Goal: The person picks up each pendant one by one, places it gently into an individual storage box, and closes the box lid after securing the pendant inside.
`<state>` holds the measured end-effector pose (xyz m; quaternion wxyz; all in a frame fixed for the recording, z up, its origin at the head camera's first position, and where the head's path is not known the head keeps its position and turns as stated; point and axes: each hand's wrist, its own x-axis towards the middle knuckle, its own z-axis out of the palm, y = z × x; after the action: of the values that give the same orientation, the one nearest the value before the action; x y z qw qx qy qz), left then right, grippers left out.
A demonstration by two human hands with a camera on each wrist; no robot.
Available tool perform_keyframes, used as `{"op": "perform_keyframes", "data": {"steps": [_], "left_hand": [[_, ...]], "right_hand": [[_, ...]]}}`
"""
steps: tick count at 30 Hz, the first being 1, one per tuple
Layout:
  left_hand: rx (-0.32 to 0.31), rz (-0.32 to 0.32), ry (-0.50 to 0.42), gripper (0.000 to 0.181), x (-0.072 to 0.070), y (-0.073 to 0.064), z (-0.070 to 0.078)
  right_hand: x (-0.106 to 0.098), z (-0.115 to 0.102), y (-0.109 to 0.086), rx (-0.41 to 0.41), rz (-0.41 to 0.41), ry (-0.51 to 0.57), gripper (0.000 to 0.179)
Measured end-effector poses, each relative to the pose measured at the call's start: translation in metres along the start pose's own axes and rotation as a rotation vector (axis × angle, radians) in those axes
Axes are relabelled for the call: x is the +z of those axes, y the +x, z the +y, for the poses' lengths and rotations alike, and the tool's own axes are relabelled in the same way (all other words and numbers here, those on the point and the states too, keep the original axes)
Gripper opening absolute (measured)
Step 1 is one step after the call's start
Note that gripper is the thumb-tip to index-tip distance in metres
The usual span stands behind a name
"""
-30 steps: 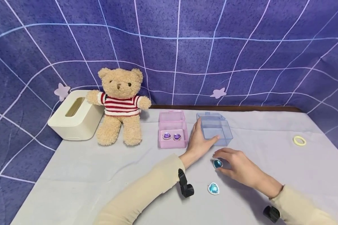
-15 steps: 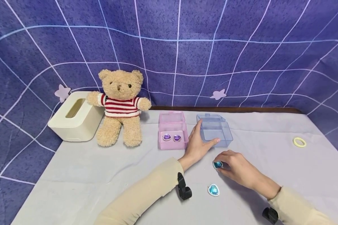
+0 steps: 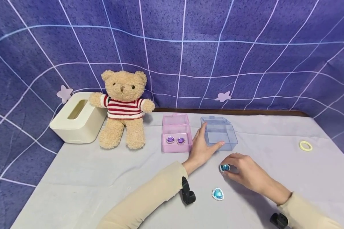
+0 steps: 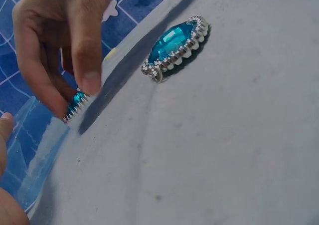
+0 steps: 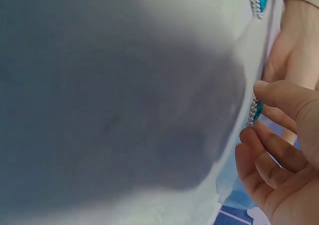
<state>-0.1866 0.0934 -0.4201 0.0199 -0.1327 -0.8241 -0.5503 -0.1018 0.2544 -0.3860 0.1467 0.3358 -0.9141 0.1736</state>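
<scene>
My right hand [image 3: 247,171] pinches a blue heart-shaped gem pendant [image 3: 225,167] between thumb and fingers, just in front of the clear blue box [image 3: 221,144]. Silver beading edges this pendant, as the right wrist view shows. The blue box has its lid back and nothing inside. Against its left and front sides rests my left hand [image 3: 202,146], fingers straight and thumb spread at the front wall. A second blue heart pendant [image 3: 218,194] lies on the cloth nearer me; its small ring shows in the left wrist view.
Left of the blue box stands an open pink box [image 3: 176,148] holding two purple gems [image 3: 181,140]. Farther left sit a teddy bear [image 3: 123,109] and a cream tissue box [image 3: 77,122]. A yellow ring [image 3: 305,146] lies at the right. A purple curtain hangs behind.
The pendant in my right hand has turned, its face now tilted up and back, and the hand has barely shifted. My left hand stays at the blue box.
</scene>
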Motion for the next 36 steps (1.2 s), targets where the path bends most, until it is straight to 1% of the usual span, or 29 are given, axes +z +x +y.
{"op": "perform_keyframes", "data": {"steps": [5,11,17,20,24,28,31,36], "left_hand": [[0.005,-0.001,0.004,0.092,0.0,0.001,0.0],[0.005,-0.003,0.011,0.092,-0.002,0.001,0.0],[-0.014,-0.01,0.012,0.092,-0.002,0.001,-0.001],[-0.012,-0.016,0.015,0.092,-0.002,0.001,0.0],[0.006,-0.017,0.019,0.091,-0.002,0.001,0.0],[-0.004,-0.024,0.009,0.092,-0.003,0.001,-0.001],[-0.013,-0.028,0.006,0.092,-0.003,0.0,-0.001],[-0.003,-0.028,0.013,0.092,-0.002,0.001,-0.003]], "right_hand": [[-0.012,0.003,-0.001,-0.003,0.048,0.007,0.024],[-0.024,0.006,0.001,0.022,0.07,0.074,0.024],[-0.036,0.007,0.009,0.035,0.084,0.041,0.025],[-0.042,0.008,0.016,0.034,0.104,0.011,0.025],[-0.049,0.011,0.03,0.044,0.14,-0.017,0.023],[-0.053,0.017,0.045,0.071,0.162,-0.022,0.021],[-0.052,0.023,0.053,0.097,0.154,-0.019,0.018],[-0.046,0.033,0.06,0.126,0.122,-0.013,0.016]]}}
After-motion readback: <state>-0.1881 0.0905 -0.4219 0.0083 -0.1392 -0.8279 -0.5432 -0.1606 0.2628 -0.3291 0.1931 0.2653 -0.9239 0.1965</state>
